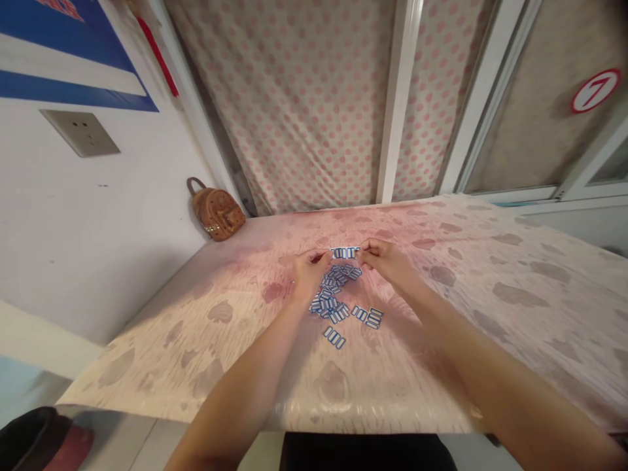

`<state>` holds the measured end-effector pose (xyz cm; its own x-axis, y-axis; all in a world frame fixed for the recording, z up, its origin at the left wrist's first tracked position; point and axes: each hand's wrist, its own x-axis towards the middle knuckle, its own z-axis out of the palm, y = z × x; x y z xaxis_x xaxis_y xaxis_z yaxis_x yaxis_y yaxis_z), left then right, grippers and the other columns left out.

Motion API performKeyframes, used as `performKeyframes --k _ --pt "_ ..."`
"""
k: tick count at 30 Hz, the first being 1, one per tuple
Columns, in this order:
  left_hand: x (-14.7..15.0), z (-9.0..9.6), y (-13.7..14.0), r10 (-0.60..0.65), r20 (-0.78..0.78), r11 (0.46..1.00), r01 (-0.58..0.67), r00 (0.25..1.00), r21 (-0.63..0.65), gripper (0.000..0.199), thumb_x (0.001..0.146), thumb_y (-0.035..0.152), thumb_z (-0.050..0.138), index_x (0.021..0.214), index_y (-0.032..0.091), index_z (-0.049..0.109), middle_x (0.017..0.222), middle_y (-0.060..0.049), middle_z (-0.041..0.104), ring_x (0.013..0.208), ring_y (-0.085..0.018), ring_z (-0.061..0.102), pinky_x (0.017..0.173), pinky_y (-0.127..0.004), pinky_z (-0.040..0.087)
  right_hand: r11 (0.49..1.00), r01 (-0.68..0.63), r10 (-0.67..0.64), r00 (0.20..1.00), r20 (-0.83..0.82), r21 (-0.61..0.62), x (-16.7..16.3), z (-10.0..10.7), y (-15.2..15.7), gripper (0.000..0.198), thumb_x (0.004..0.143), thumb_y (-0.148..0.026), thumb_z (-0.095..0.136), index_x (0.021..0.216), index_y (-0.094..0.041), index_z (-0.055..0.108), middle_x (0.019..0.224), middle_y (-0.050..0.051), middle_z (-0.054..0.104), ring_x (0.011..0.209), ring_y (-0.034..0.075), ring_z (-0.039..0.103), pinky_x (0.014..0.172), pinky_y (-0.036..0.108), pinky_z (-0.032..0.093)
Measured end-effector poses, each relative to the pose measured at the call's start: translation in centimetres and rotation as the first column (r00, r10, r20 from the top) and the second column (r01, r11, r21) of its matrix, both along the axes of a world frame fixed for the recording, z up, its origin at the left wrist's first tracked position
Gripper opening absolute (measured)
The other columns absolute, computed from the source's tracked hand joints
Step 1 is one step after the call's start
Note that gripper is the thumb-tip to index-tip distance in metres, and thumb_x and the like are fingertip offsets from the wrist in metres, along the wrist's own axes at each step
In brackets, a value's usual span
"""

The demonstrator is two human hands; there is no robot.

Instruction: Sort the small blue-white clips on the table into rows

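Between my two hands stretches a small blue-and-white strip of labels (346, 253), raised above the table. My left hand (311, 268) pinches its left end. At the right end, the thumb and fingers of my right hand (380, 256) are closed on it. Just below the hands lies a loose pile of similar blue-and-white strips (330, 297), overlapping at various angles. Two strips (367, 316) rest to the right of the pile, touching each other. A single strip (334, 337) lies apart, nearer to me. Their exact kind is too small to tell.
A patterned plastic cloth covers the table (275, 373). A small brown backpack-shaped bag (219, 210) stands at the back left against the wall. Behind the table hangs a dotted curtain (314, 111) beside white window frames. A wall socket (81, 133) is at the left.
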<state>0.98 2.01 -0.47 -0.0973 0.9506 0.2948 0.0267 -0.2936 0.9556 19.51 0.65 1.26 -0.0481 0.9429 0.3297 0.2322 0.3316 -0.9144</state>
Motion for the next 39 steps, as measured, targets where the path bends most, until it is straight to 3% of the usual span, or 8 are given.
performKeyframes --k 5,11,19,28,35,39 --pt "0.3 0.0 -0.2 -0.044 0.019 0.999 0.043 0.999 0.015 0.013 0.077 0.026 0.072 0.08 0.015 0.078 0.072 -0.003 0.073 0.06 -0.014 0.062 0.055 -0.023 0.048 0.997 0.061 -0.058 0.996 0.072 -0.038 -0.9 -1.0 -0.2 0.014 0.076 -0.033 0.059 0.069 -0.022 0.055 0.059 -0.001 0.063 0.053 0.015 0.056 0.054 0.027 0.041" --pt "0.1 -0.4 0.0 -0.096 -0.032 0.993 0.098 0.995 0.061 0.018 0.078 0.03 0.072 0.084 0.014 0.078 0.08 -0.007 0.075 0.071 -0.018 0.068 0.067 -0.027 0.053 0.982 0.184 -0.188 0.955 0.229 0.038 -0.9 -1.5 -0.2 0.014 0.081 -0.032 0.057 0.072 -0.021 0.057 0.062 -0.001 0.064 0.058 0.015 0.059 0.056 0.026 0.039" --pt "0.3 -0.2 -0.4 -0.135 -0.025 0.99 0.136 0.991 0.039 0.015 0.077 0.03 0.073 0.081 0.017 0.078 0.081 -0.006 0.077 0.075 -0.021 0.072 0.068 -0.03 0.056 0.982 0.185 -0.186 0.946 0.265 0.029 -1.0 -1.2 -0.4 0.013 0.081 -0.032 0.056 0.074 -0.021 0.058 0.065 0.0 0.065 0.061 0.017 0.061 0.057 0.027 0.038" --pt "0.4 -0.1 -0.3 -0.122 -0.044 0.991 0.124 0.992 0.042 0.012 0.077 0.025 0.073 0.08 0.016 0.079 0.076 -0.005 0.076 0.065 -0.018 0.069 0.061 -0.026 0.052 0.979 0.194 -0.206 0.936 0.287 0.07 -1.3 -1.0 -0.8 0.014 0.082 -0.033 0.056 0.074 -0.021 0.059 0.064 0.0 0.064 0.06 0.016 0.059 0.055 0.027 0.035" --pt "0.3 -0.1 -0.3 -0.145 -0.04 0.989 0.146 0.989 0.014 0.012 0.077 0.025 0.073 0.082 0.016 0.079 0.078 -0.005 0.076 0.068 -0.017 0.069 0.066 -0.026 0.053 0.984 0.158 -0.177 0.936 0.305 0.088 -1.3 -0.9 -0.9 0.013 0.084 -0.03 0.056 0.074 -0.021 0.057 0.061 -0.002 0.061 0.059 0.016 0.057 0.055 0.027 0.036" --pt "0.2 0.3 -0.5 -0.157 0.0 0.987 0.157 0.988 -0.022 0.014 0.078 0.027 0.074 0.082 0.015 0.079 0.077 -0.006 0.076 0.068 -0.017 0.069 0.067 -0.026 0.053 0.969 0.198 -0.238 0.915 0.325 0.15 -1.6 -0.7 -1.2 0.01 0.083 -0.027 0.061 0.09 -0.02 0.06 0.074 0.001 0.063 0.066 0.018 0.06 0.06 0.028 0.042"
